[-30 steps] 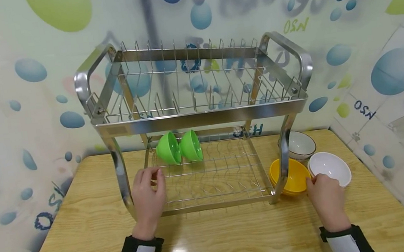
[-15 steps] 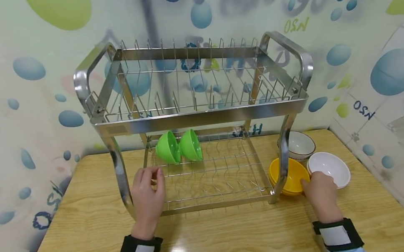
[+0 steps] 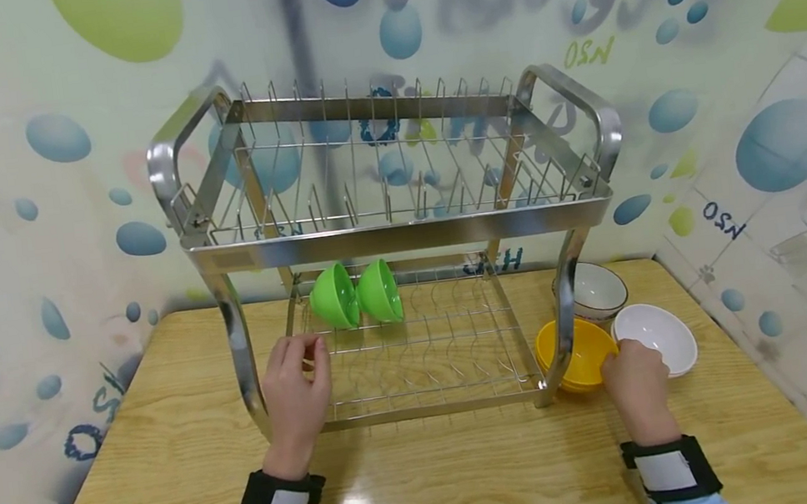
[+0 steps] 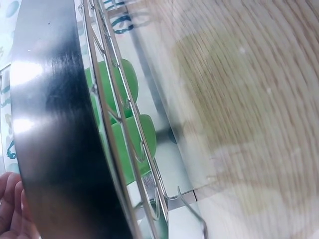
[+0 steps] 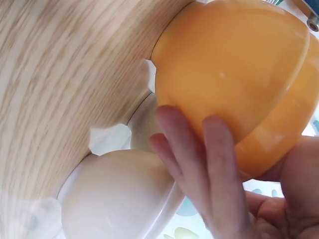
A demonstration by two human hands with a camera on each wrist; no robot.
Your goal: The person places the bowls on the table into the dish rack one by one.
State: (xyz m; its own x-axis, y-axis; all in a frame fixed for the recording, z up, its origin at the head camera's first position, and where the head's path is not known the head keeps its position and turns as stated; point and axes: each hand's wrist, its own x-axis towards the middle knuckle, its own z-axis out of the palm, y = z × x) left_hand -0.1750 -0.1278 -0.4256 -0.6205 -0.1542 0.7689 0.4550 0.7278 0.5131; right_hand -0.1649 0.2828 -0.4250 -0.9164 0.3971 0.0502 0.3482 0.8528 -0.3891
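Note:
My right hand pinches the rim of the upper of two stacked yellow bowls at the rack's right front leg. In the right wrist view its fingers lie against the outside of the yellow bowls, with the thumb side at the rim. My left hand hovers by the rack's left front leg, loosely curled and holding nothing. Two green bowls stand on edge, side by side, at the back left of the lower shelf of the steel dish rack.
Right of the yellow bowls, white bowls sit on the wooden table. A dark-rimmed white bowl stands behind them. The rack's upper tier has upright wire prongs. A patterned wall covering rises close behind and beside the table.
My right hand has shifted slightly left, further onto the yellow bowls' rim. The left hand, the rack and the green bowls have stayed put.

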